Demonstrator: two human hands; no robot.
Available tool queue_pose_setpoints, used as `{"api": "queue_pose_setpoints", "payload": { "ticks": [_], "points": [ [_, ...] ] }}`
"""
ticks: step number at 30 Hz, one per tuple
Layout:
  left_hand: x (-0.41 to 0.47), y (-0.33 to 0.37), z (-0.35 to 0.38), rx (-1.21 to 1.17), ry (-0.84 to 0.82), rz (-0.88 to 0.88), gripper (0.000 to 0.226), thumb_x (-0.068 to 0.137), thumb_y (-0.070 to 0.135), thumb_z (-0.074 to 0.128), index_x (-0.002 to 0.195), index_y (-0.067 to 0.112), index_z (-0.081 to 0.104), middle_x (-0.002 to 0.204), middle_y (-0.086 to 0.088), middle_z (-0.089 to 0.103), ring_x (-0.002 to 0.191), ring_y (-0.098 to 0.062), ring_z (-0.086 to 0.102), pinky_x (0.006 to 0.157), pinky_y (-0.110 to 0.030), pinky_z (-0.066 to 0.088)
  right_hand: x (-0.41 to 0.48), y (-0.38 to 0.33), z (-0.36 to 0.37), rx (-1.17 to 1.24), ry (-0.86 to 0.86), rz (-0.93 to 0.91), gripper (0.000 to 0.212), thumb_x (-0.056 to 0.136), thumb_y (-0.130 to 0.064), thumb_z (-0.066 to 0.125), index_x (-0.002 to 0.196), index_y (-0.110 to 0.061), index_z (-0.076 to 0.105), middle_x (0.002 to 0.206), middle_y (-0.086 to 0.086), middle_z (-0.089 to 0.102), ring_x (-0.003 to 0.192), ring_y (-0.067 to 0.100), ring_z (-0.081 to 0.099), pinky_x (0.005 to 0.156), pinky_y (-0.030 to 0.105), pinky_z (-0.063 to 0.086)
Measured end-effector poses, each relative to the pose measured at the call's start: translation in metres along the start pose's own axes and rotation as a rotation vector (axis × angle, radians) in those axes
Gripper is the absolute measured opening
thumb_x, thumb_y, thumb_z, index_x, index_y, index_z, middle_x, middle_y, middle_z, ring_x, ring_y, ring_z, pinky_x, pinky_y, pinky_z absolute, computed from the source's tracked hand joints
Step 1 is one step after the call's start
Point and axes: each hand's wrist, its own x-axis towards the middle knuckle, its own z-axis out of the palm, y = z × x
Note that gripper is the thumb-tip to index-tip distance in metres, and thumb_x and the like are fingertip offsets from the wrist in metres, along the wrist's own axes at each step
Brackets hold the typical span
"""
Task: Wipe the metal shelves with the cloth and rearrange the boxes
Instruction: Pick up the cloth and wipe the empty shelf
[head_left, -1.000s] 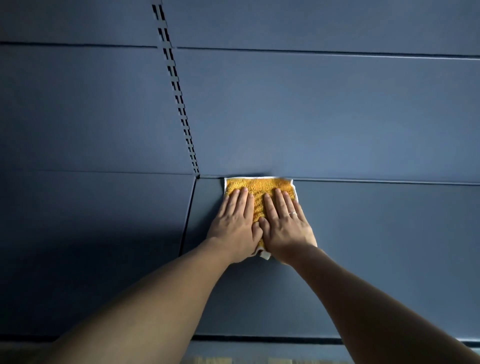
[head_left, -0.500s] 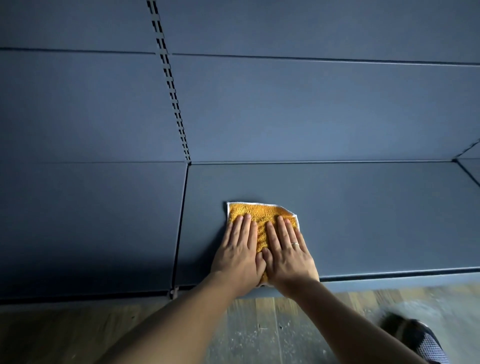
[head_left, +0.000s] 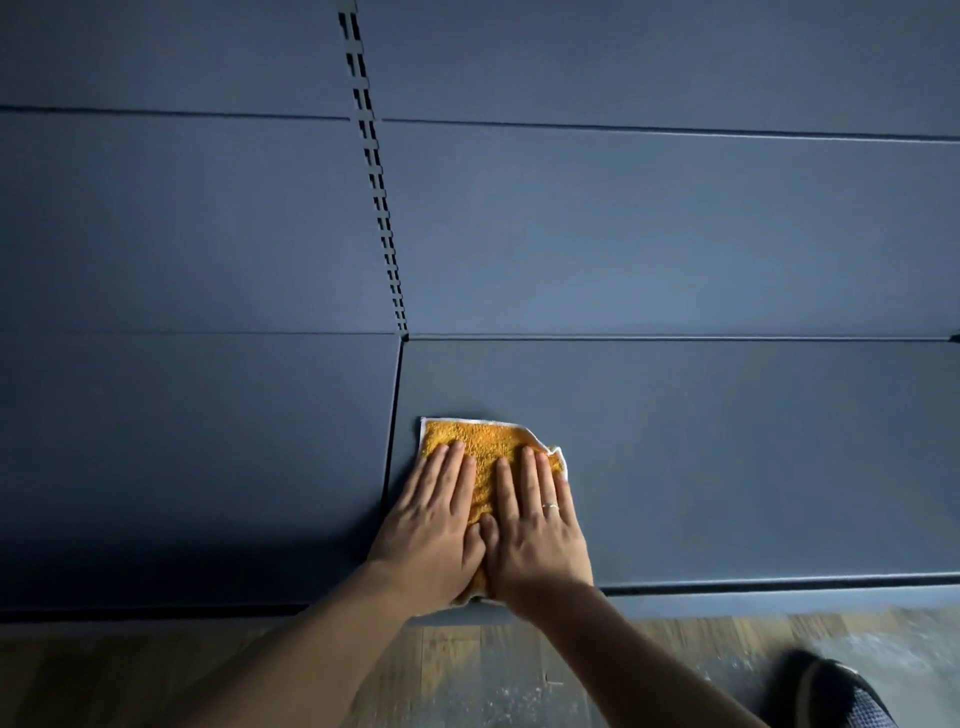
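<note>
Cloth (head_left: 488, 441), orange with a white edge, lies pinned under the left hand (head_left: 434, 530) and the right hand (head_left: 535, 535), both pressed flat with straight fingers, thumbs touching, a ring (head_left: 550, 505) on the right one. It sits on the dark metal shelf (head_left: 727, 457), near the front edge and just beside the seam at the shelf's left end. Behind rises a slotted upright (head_left: 376, 171); below the shelf show a wooden floor (head_left: 467, 675) and a shoe (head_left: 836, 691).

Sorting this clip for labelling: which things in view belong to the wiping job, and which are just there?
Job:
- cloth
- shelf
- left hand and right hand, both flat on the cloth
- no boxes in view

Just there:
- slotted upright
- floor
- shoe
</note>
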Motion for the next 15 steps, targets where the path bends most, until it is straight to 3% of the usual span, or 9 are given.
{"api": "queue_pose_setpoints", "payload": {
  "ticks": [5, 9, 11, 15],
  "points": [
    [0.034, -0.009, -0.004, 0.017, 0.030, -0.001, 0.078, 0.095, 0.047, 0.010, 0.159, 0.003, 0.009, 0.168, -0.016, 0.002, 0.156, -0.029, -0.001, 0.123, -0.043, 0.000, 0.033, 0.011, 0.007, -0.012, 0.002, 0.016, 0.066, 0.100, -0.045, 0.030, 0.151, -0.006, 0.045, 0.158, 0.021, 0.038, 0.150, 0.030, 0.023, 0.118, 0.045, 0.013],
    [0.067, -0.021, -0.011, 0.050, -0.009, -0.010, 0.084, 0.086, 0.049, -0.009, 0.158, 0.006, -0.011, 0.166, -0.014, -0.019, 0.154, -0.026, -0.019, 0.126, -0.042, -0.008, 0.072, 0.019, 0.004, 0.079, -0.061, 0.013, 0.082, 0.092, -0.054, -0.003, 0.162, -0.012, 0.008, 0.169, 0.016, 0.000, 0.156, 0.028, -0.011, 0.122, 0.042, -0.011],
    [0.086, -0.027, -0.014, 0.072, -0.007, -0.021, 0.082, 0.087, 0.048, -0.010, 0.158, 0.007, -0.014, 0.166, -0.013, -0.021, 0.153, -0.025, -0.021, 0.126, -0.042, -0.009, 0.091, 0.023, 0.000, 0.103, -0.073, 0.013, 0.088, 0.086, -0.056, -0.012, 0.162, -0.013, 0.000, 0.168, 0.014, -0.010, 0.155, 0.027, -0.017, 0.122, 0.042, -0.015],
    [0.122, -0.041, -0.020, 0.097, -0.029, -0.041, 0.072, 0.102, 0.044, 0.013, 0.158, 0.007, -0.013, 0.167, -0.013, -0.019, 0.154, -0.025, -0.020, 0.126, -0.043, -0.006, 0.131, 0.030, -0.004, 0.032, -0.104, 0.023, 0.095, 0.077, -0.058, -0.021, 0.161, -0.016, -0.009, 0.168, 0.013, -0.017, 0.155, 0.025, -0.020, 0.123, 0.040, -0.018]
  ]
}}
